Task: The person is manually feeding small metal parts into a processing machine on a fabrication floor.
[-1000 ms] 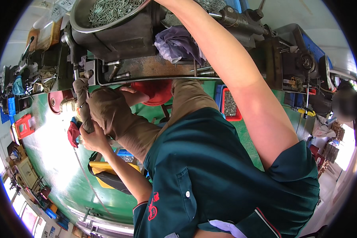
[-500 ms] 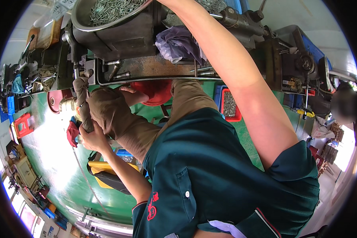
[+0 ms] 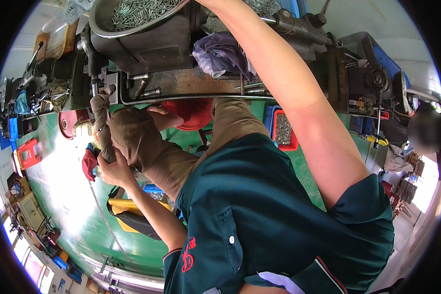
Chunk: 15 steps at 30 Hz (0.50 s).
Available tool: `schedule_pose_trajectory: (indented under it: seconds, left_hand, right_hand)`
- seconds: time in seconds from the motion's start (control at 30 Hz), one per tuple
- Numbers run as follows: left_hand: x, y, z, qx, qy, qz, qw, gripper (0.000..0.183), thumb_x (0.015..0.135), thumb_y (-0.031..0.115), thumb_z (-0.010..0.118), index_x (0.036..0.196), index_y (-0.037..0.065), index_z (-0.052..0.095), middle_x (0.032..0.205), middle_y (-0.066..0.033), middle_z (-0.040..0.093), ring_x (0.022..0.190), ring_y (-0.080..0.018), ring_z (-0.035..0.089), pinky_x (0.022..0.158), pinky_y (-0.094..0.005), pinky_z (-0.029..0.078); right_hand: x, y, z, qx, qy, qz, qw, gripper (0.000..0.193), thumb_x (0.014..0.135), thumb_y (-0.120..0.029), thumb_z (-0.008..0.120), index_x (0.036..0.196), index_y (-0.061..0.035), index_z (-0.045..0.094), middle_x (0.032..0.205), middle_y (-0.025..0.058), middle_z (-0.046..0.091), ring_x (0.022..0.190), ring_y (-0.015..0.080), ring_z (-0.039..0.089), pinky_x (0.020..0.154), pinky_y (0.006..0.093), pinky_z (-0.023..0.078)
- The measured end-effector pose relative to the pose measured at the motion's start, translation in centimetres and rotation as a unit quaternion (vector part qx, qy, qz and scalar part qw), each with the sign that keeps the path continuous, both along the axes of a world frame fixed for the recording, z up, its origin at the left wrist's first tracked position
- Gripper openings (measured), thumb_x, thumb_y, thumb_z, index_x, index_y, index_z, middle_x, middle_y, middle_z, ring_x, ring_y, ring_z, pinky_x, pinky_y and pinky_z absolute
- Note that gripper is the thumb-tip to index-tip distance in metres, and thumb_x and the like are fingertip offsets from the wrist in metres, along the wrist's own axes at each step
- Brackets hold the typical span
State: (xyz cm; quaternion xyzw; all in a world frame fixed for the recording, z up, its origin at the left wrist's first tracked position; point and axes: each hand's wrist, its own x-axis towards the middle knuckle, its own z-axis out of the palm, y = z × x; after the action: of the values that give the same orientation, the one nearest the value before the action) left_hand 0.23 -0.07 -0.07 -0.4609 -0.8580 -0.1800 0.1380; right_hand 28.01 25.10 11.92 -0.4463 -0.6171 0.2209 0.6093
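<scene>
My left hand (image 3: 115,169) is closed around the lower end of a long lever wrapped in brown cloth (image 3: 102,122). The lever hangs down from the machine at the left, below a bare metal shaft. My right arm (image 3: 289,83) reaches up across the machine. Its wrist runs out at the top edge, beside the rim of a round metal bowl (image 3: 97,25), so the hand itself is out of sight. Many small metal pins (image 3: 139,14) lie heaped in that bowl, which sits on a dark machine block (image 3: 142,54).
Below the block, a rusty metal tray (image 3: 186,83) holds a few steel tool pieces. A crumpled purple rag (image 3: 220,56) lies beside my right arm. Under the bench stand a red stool (image 3: 186,115) and a red bin (image 3: 293,142) of small parts. A yellow-and-black bag (image 3: 127,215) is at the left.
</scene>
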Motion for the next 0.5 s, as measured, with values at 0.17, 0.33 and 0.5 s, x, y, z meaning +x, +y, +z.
schedule_pose_trajectory:
  seconds: [0.17,0.33,0.5]
  left_hand:
    - [-0.15,-0.05,-0.07,-0.001,0.001,0.001,1.000,0.036,0.063,0.035,0.063,0.084,0.007,0.060,0.068,-0.0147,0.060,0.060,-0.0331,0.057,0.052,-0.0416,0.041]
    - [-0.07,-0.02,-0.03,0.001,0.001,0.001,1.000,0.035,0.062,0.035,0.063,0.084,0.007,0.060,0.067,-0.0148,0.060,0.059,-0.0334,0.056,0.052,-0.0415,0.041]
    - [-0.11,0.00,-0.04,-0.001,0.002,0.002,1.000,0.035,0.062,0.035,0.063,0.083,0.007,0.060,0.067,-0.0146,0.059,0.059,-0.0333,0.056,0.052,-0.0416,0.041]
  right_hand:
    - [-0.03,-0.30,0.23,-0.012,0.013,0.009,1.000,0.028,0.073,-0.019,0.052,0.056,0.0022,0.054,0.048,0.0106,0.054,0.045,0.0157,0.054,0.044,0.0289,0.041]
    - [0.02,-0.24,0.16,-0.002,0.007,0.008,1.000,0.028,0.073,-0.019,0.052,0.055,0.0025,0.054,0.047,0.0104,0.054,0.045,0.0152,0.054,0.044,0.0285,0.041]
    - [0.00,-0.05,0.02,0.000,0.010,0.010,1.000,0.028,0.073,-0.018,0.052,0.055,0.0028,0.053,0.047,0.0105,0.053,0.044,0.0153,0.054,0.044,0.0285,0.041]
